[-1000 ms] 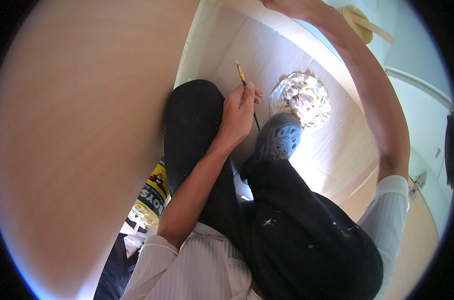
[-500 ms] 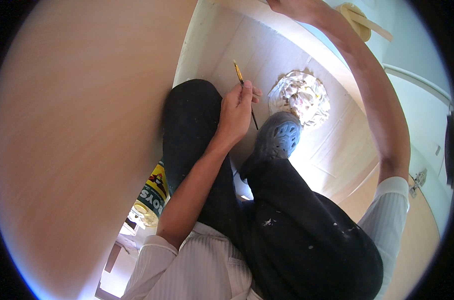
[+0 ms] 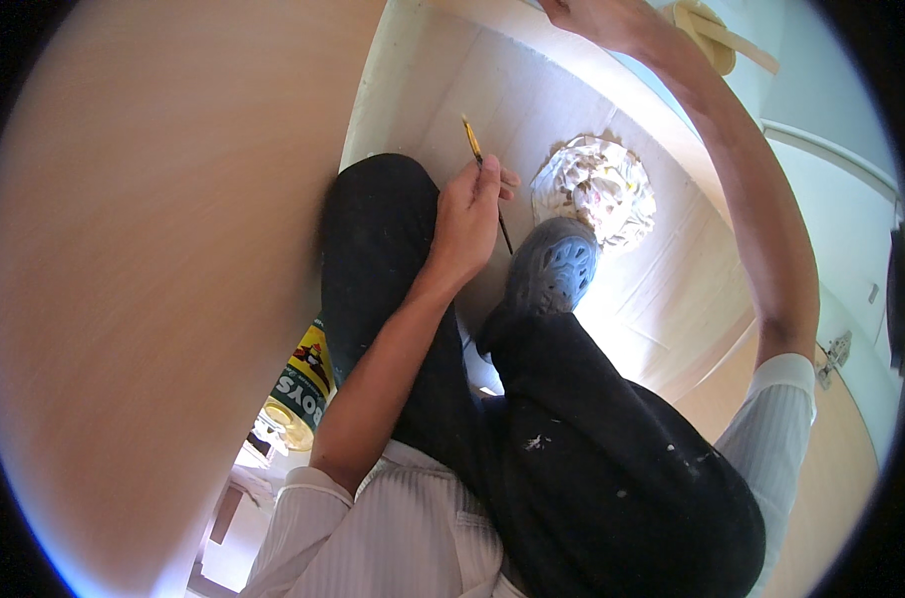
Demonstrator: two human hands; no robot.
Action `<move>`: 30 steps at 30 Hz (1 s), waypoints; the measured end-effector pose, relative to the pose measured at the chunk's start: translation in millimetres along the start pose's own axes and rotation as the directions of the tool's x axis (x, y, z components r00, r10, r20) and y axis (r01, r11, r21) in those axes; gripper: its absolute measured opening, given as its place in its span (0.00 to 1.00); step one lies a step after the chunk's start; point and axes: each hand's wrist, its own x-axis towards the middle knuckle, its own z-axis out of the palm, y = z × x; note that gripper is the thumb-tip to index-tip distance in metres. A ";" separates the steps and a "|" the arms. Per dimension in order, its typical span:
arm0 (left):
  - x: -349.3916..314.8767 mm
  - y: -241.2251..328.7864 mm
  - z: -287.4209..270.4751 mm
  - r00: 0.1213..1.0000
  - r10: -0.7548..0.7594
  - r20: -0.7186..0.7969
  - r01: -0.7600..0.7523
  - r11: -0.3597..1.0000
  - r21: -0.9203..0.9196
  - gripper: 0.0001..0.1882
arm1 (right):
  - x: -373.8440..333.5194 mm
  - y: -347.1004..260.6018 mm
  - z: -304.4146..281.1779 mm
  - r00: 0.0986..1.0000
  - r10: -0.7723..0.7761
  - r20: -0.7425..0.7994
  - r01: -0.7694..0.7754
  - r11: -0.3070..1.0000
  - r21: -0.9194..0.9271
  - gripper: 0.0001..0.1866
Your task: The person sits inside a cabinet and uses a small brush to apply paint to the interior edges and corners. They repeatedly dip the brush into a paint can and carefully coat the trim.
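In my left hand is a slim paintbrush, its fingers closed round the dark handle. The brush's pale tip points up and away from me, and the handle's thin end comes out below the hand. Up at the top edge, my right hand reaches past a pale raised edge. Its fingers are largely cut off by the frame, so any grip there is hidden. Beyond my shoe lies a round, crumpled whitish thing with brown and yellowish stains.
A large wood-toned panel rises close on my left. Behind my knee stands a yellow and dark green can. My grey clog rests on the pale boards. At right are a metal hinge and a tan disc-shaped piece.
The view has shifted very slightly. My left hand keeps the paintbrush in the same hold, and my right arm stays stretched toward the top edge.
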 end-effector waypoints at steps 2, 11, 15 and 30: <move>0.9 0.0 -0.9 1.000 -0.004 0.000 0.004 1.000 0.008 0.25 | -2.3 0.2 -0.9 1.000 -0.005 0.001 0.005 1.000 -0.001 0.21; -0.3 -0.8 1.1 1.000 0.008 0.004 -0.008 1.000 0.010 0.25 | -5.1 -0.6 0.4 0.997 -0.065 -0.036 0.065 0.998 -0.001 0.22; 1.1 -0.7 -2.3 1.000 -0.012 0.016 0.011 1.000 0.026 0.25 | -4.4 -0.7 0.6 0.997 -0.063 -0.050 0.064 0.998 0.015 0.22; 0.5 -1.0 -3.0 1.000 -0.009 0.005 0.009 0.999 0.031 0.25 | -12.8 -9.9 -3.9 0.997 -0.068 -0.045 0.070 0.996 0.050 0.21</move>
